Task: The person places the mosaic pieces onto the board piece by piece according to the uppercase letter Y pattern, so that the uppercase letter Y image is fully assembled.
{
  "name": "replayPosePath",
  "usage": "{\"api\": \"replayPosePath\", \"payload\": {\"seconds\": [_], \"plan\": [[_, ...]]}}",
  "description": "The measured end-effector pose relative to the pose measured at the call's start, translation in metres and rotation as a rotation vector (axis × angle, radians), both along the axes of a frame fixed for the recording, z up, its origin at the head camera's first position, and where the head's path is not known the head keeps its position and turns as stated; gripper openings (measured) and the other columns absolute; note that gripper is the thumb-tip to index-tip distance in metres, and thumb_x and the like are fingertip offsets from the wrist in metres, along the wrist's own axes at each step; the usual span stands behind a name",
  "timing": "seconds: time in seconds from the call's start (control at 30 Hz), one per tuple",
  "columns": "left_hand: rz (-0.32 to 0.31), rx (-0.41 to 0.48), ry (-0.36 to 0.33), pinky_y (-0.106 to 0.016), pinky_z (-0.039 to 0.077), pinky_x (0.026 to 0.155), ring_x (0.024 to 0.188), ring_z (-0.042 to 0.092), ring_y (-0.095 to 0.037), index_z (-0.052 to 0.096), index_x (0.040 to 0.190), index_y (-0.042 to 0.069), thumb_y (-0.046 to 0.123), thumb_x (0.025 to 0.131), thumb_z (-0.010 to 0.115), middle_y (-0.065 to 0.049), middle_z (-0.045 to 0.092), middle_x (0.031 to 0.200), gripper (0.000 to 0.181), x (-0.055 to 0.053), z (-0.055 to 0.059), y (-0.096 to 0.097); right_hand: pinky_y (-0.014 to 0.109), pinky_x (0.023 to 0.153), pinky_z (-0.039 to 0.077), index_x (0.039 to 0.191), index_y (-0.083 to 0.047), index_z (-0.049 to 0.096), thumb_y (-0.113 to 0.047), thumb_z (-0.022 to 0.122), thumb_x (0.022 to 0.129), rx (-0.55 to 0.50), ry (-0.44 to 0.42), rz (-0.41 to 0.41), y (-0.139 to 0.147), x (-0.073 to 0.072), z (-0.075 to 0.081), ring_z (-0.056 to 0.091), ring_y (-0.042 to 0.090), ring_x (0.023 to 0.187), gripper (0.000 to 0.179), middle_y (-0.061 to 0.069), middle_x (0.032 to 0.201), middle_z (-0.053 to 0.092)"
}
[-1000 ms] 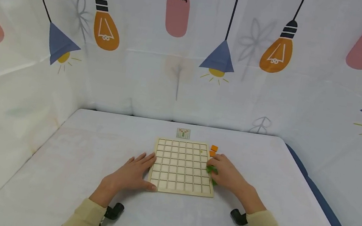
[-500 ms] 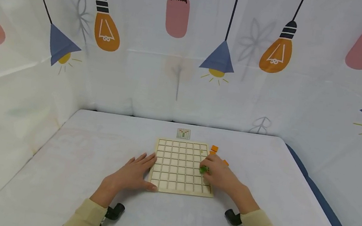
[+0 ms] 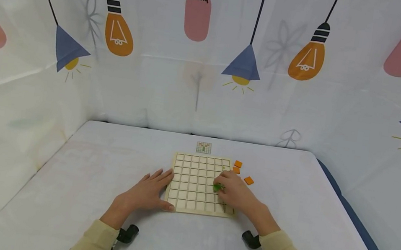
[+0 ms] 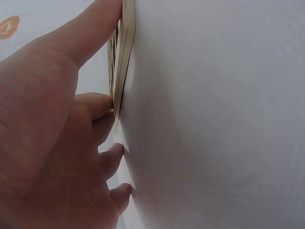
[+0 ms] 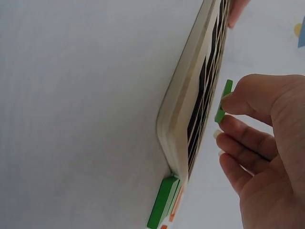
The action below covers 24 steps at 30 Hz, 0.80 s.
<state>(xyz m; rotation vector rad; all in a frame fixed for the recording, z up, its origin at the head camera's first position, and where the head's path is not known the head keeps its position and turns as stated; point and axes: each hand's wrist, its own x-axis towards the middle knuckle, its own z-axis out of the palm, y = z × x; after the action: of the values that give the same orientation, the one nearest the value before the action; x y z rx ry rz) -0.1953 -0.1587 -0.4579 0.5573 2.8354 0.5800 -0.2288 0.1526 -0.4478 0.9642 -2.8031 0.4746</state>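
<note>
A wooden board with a grid of square cells lies on the white table in the head view. My left hand rests at its left side, fingers extended, with the thumb on the near-left corner. Above the right part of the grid, my right hand pinches a green tile between thumb and fingertips. In the right wrist view that tile is tilted and apart from the board. More green tile pieces lie by the board's edge there; in the head view the right hand hides that spot.
Several orange tiles lie right of the board, one of them set apart from the others. A small patterned card lies behind the board. White cloth with printed lamps hangs behind the table.
My right hand has moved left from beside the board to over its right columns, carrying the green tile. An orange tile it covered now shows. The left hand stays put.
</note>
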Motion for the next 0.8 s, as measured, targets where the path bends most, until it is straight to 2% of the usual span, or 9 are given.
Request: {"api": "replayPosePath", "payload": {"seconds": [0.2,0.37,0.8], "plan": [[-0.009,0.012,0.006,-0.063,0.017,0.121,0.155,0.016,-0.035,0.026,0.159,0.014,0.064,0.077,0.075,-0.002,0.021,0.167,0.108,0.000,0.001,0.000,0.029,0.078,0.049,0.098,-0.014,0.072,0.002,0.066,0.081,-0.045,-0.015,0.043,-0.006,0.004,0.001,0.052,0.013,0.094,0.025,-0.003,0.096,0.062],[-0.009,0.024,0.004,-0.063,0.017,0.121,0.155,0.017,-0.035,0.026,0.159,0.014,0.063,0.076,0.075,-0.001,0.021,0.167,0.108,0.000,0.002,-0.001,0.028,0.079,0.049,0.101,-0.014,0.072,0.002,0.066,0.082,-0.029,-0.004,0.068,-0.011,0.007,0.004,0.051,0.012,0.093,0.025,-0.003,0.097,0.060],[-0.008,0.021,-0.003,-0.063,0.017,0.121,0.155,0.016,-0.035,0.026,0.159,0.014,0.064,0.077,0.075,-0.002,0.021,0.167,0.108,0.000,0.001,-0.001,0.027,0.078,0.049,0.098,-0.017,0.072,-0.004,0.068,0.085,-0.051,-0.034,0.084,-0.024,0.014,0.001,0.049,0.010,0.093,0.018,-0.006,0.096,0.060]]}}
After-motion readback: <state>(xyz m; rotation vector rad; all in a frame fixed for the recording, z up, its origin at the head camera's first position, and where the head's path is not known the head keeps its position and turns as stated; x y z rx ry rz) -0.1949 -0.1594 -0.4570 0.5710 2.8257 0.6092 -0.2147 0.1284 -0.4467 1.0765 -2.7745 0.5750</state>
